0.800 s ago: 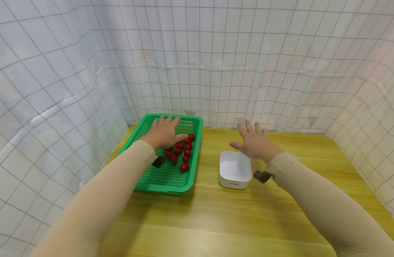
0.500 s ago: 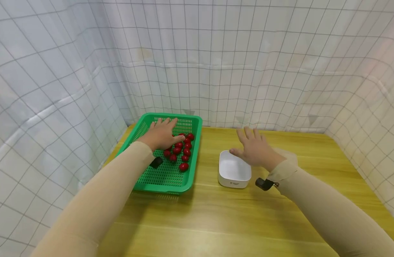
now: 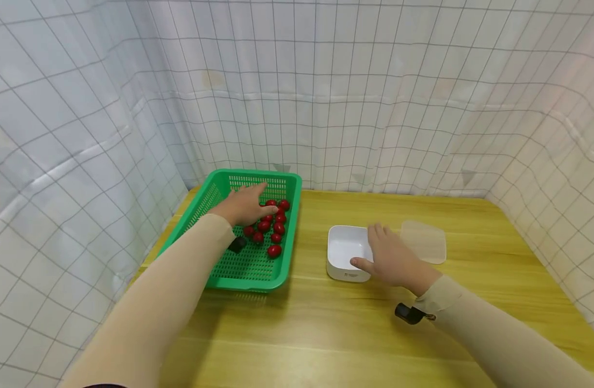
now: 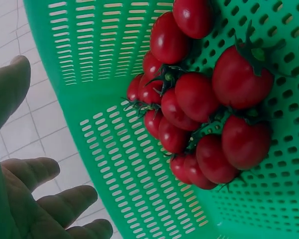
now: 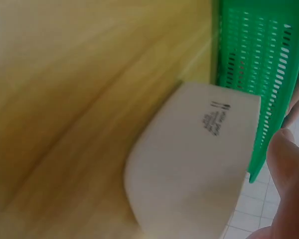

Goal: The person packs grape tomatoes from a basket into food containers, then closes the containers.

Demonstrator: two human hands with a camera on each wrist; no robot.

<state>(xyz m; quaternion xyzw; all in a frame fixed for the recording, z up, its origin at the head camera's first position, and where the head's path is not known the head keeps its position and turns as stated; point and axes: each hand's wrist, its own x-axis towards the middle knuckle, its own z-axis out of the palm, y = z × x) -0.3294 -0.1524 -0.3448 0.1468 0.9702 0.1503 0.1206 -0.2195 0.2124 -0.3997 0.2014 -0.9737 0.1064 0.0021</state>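
The little red tomatoes (image 4: 194, 97) sit close together on the bottom of the green basket (image 3: 292, 237), near its right side, and the basket is on the wooden worktop (image 3: 297, 334). The left hand (image 3: 240, 206) hangs over the basket with its fingers stretched out, holding nothing. The right hand (image 3: 395, 258) is at the right side of the white box (image 3: 342, 272), its thumb out and its fingers loose; I can't tell if it touches the box. A clear lid (image 3: 425, 245) lies just past it. Each tomato looks light, and its shiny skin may be slippery. It would likely feel firm but could squash or split if squeezed hard. The best place to hold one is round its fat middle, with soft fingertips, because the green stems (image 4: 259, 54) look thin and might snap off. The box looks stiff and light, so it may slide if bumped; hold it by its sides.
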